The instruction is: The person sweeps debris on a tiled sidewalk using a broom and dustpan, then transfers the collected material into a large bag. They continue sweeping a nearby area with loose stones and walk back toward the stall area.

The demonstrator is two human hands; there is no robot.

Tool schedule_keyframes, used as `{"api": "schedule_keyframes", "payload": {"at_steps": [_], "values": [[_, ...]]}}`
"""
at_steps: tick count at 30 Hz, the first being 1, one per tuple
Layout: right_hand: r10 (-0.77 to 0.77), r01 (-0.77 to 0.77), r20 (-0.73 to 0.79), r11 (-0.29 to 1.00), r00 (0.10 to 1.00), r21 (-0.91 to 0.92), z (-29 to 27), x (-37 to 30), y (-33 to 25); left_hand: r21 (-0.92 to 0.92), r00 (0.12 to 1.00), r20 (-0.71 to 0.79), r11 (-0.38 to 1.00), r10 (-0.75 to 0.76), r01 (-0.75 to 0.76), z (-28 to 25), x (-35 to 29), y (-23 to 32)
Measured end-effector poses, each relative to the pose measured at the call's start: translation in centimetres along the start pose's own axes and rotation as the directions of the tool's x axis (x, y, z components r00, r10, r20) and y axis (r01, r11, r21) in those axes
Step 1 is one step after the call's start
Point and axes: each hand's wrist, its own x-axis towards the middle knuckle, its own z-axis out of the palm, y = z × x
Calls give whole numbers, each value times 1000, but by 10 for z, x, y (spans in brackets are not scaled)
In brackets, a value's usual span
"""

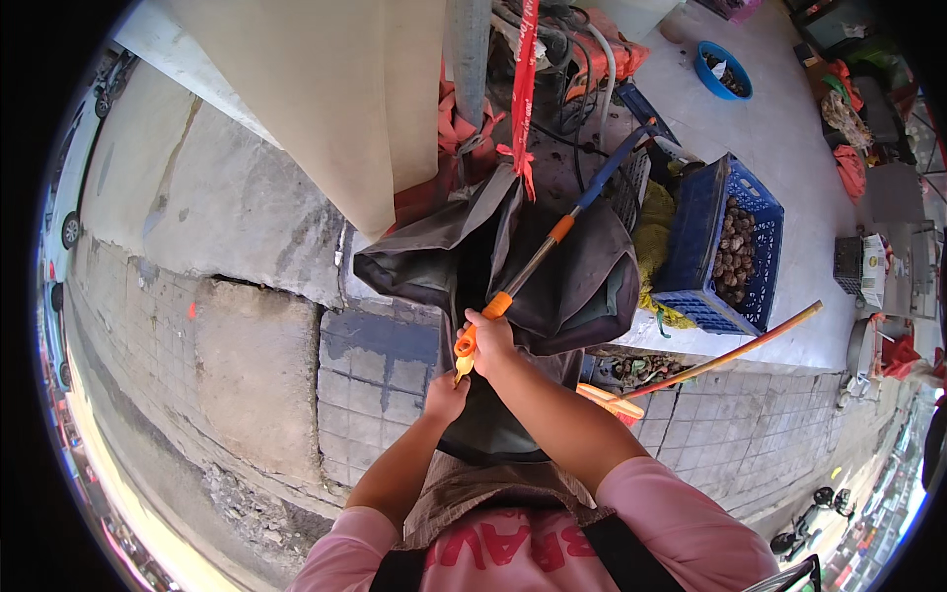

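Observation:
My right hand (490,340) is closed around the orange grip at the near end of a telescopic pole (538,259). The pole has a silver middle, orange collars and a blue far section, and slants up to the right. Just below, the fingers of my left hand (448,398) pinch a small yellow piece (463,366) at the pole's orange end. Whether that piece is joined to the pole I cannot tell. Behind and under the pole hangs a large, dark grey folded fabric (582,281), its pleats spread on both sides.
A red ribbon (525,109) hangs above the fabric, near a grey post (467,59). To the right stand a blue crate (691,257) of brown round items and a blue basin (723,87). A broom with an orange handle (730,346) leans beside the raised step. Cracked paving lies left.

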Motion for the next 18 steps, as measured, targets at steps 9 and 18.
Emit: {"api": "schedule_keyframes", "payload": {"at_steps": [9, 18], "values": [[-247, 174, 426, 963, 870, 204, 55, -162, -254, 35, 993, 47, 993, 108, -110, 9, 24, 39], [-290, 259, -70, 922, 955, -289, -236, -202, -241, -67, 964, 36, 963, 265, -262, 20, 97, 146]]}}
